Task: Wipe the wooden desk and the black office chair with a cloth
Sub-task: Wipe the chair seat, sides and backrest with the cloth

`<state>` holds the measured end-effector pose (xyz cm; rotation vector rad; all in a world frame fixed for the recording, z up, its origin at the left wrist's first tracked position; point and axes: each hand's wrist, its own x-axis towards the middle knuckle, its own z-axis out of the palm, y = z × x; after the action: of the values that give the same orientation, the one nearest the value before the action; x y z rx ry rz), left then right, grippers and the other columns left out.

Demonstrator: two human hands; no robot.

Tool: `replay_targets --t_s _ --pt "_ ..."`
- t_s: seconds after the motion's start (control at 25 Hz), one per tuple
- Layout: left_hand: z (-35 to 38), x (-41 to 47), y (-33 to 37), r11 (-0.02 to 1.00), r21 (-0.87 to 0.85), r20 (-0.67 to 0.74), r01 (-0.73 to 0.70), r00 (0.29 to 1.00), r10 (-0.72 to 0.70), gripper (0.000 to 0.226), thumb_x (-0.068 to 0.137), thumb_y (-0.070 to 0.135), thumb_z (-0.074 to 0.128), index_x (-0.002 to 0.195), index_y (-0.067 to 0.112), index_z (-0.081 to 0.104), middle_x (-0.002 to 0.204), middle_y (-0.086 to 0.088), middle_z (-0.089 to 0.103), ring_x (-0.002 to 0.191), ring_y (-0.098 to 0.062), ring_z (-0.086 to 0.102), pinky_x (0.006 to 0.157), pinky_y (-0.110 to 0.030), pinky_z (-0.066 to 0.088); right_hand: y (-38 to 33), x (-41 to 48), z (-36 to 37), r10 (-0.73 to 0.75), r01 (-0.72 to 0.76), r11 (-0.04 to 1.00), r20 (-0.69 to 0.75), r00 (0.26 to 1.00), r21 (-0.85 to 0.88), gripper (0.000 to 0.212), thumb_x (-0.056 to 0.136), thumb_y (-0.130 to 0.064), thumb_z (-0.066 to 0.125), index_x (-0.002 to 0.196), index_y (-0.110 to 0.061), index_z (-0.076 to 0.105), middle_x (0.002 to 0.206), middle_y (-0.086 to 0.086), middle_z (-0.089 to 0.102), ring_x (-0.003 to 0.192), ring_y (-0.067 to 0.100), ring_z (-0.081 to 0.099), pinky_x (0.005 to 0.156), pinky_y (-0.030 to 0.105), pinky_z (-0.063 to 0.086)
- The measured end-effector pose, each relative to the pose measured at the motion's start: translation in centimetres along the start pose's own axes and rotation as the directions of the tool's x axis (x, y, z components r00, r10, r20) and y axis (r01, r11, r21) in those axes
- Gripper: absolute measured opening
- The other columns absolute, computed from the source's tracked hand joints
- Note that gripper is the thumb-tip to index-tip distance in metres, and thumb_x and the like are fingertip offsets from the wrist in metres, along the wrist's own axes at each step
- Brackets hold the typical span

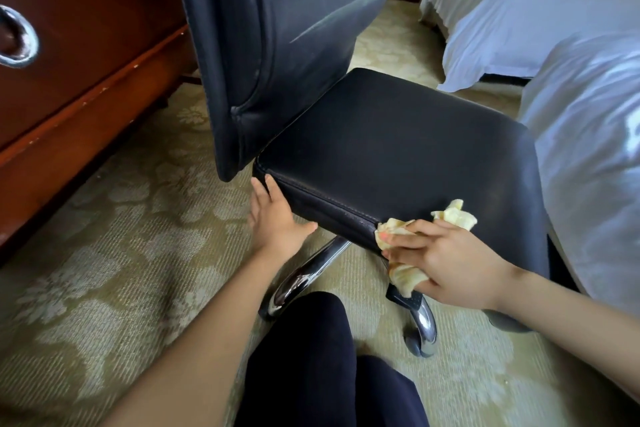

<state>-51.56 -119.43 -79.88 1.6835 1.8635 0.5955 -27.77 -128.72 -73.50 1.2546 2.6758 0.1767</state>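
1. One cloth (408, 276), pale yellow and crumpled, was bunched in the right hand (446, 260), whose fingers were curled closed around it; loose ends stuck out above the knuckles and below the palm.
2. Soft and limp as it looked, the cloth would probably take any shape, so a full-fist hold with a wad pressed under the fingertips seemed the sensible way to carry it.
3. Just ahead of that grip, the cloth was pressed against the near side edge of the chair (391, 146) seat, at the stitched seam.
4. Along the same edge, well away from the cloth, the left hand (273, 215) lay flat and open against the seat's corner, apparently steadying it; it gripped nothing.
5. Judging by its wheeled chrome base (304, 277), the chair would likely roll or swivel under pressure, hence the bracing.
6. Beyond the left hand stood the desk (86, 55), away from both hands.
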Motion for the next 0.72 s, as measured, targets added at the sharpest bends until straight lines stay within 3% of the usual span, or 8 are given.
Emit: replay_targets --t_s 0.12,0.2,0.24,0.32,0.44,0.56,0.64,0.72 --pt "1.5 -2.1 1.8 0.988 -0.031 -0.097 -0.153 0.984 0.15 0.088 0.088 0.034 0.064 0.152 0.016 0.007 0.159 -0.007 -0.009 0.146 -0.023 -0.009 0.117 -0.04 0.003 -0.7 -2.1 0.0 0.116 -0.112 0.993 0.128 0.985 -0.034 0.041 0.083 -0.042 0.028 0.098 -0.032 0.065 0.107 -0.02 0.06 0.098 0.007 0.05 0.084 0.029 0.045" --pt "2.2 -3.8 3.5 0.947 -0.058 -0.132 -0.316 0.943 0.307 0.067 0.09 0.032 0.06 0.147 0.018 0.029 0.159 -0.004 0.01 0.146 -0.02 0.002 0.116 -0.034 0.005 -0.3 -3.2 -0.6 0.203 -0.211 0.977 0.169 0.964 0.028 0.03 0.087 -0.043 0.036 0.091 -0.028 0.062 0.086 -0.015 0.054 0.094 0.007 0.048 0.079 0.032 0.042" --pt "2.4 -4.7 4.3 0.913 -0.106 -0.128 -0.395 0.916 0.381 0.055 0.09 0.03 0.06 0.141 0.018 0.041 0.153 -0.002 0.026 0.143 -0.021 0.015 0.115 -0.032 0.012 -0.1 -3.4 -1.2 0.251 -0.281 0.947 0.186 0.95 0.156 0.019 0.087 -0.038 0.046 0.083 -0.027 0.062 0.077 -0.013 0.051 0.091 0.009 0.051 0.077 0.032 0.042" --pt "2.6 -6.6 6.1 0.828 -0.301 -0.045 -0.473 0.874 0.483 0.036 0.087 0.031 0.063 0.121 0.02 0.059 0.128 0.005 0.052 0.122 -0.014 0.045 0.105 -0.028 0.032 0.3 -4.0 -2.3 0.407 -0.395 0.763 0.093 0.908 0.512 0.014 0.084 -0.019 0.06 0.074 -0.029 0.061 0.072 -0.011 0.056 0.082 0.011 0.057 0.075 0.027 0.044" --pt "1.7 -8.7 8.0 0.683 -0.577 0.072 -0.448 0.805 0.589 0.035 0.075 0.048 0.064 0.105 0.03 0.058 0.105 0.013 0.058 0.096 -0.002 0.056 0.085 -0.015 0.042 0.2 -3.5 -3.1 0.714 -0.341 0.426 -0.079 0.696 0.838 0.014 0.08 -0.009 0.062 0.081 -0.023 0.06 0.075 -0.01 0.062 0.07 0.002 0.054 0.067 0.015 0.041" --pt "0.9 -8.8 9.0 0.672 -0.528 0.009 -0.52 0.787 0.616 0.037 0.07 0.048 0.069 0.101 0.032 0.058 0.1 0.016 0.057 0.094 -0.001 0.056 0.08 -0.011 0.041 -0.4 -2.0 -3.6 0.915 -0.32 0.228 -0.09 0.393 0.919 0.015 0.077 -0.019 0.065 0.069 -0.019 0.053 0.061 -0.01 0.052 0.055 0.001 0.044 0.056 0.017 0.039" --pt "0.4 -8.4 9.4 0.706 -0.442 -0.071 -0.554 0.806 0.588 0.026 0.073 0.038 0.073 0.094 0.026 0.063 0.094 0.014 0.059 0.088 -0.001 0.056 0.08 -0.018 0.045 -1.0 -1.4 -4.0 0.949 -0.388 0.227 -0.113 0.295 0.893 0.019 0.074 -0.024 0.064 0.06 -0.016 0.053 0.051 -0.008 0.048 0.049 0.005 0.042 0.052 0.022 0.039" --pt "-0.3 -7.8 9.5 0.725 -0.385 -0.115 -0.571 0.809 0.577 0.009 0.078 0.027 0.07 0.084 0.021 0.068 0.084 0.011 0.064 0.081 -0.003 0.059 0.077 -0.024 0.048 -1.5 -1.3 -4.5 0.942 -0.482 0.296 -0.168 0.29 0.825 0.026 0.073 -0.027 0.064 0.054 -0.014 0.052 0.045 -0.004 0.045 0.048 0.01 0.04 0.051 0.027 0.038"
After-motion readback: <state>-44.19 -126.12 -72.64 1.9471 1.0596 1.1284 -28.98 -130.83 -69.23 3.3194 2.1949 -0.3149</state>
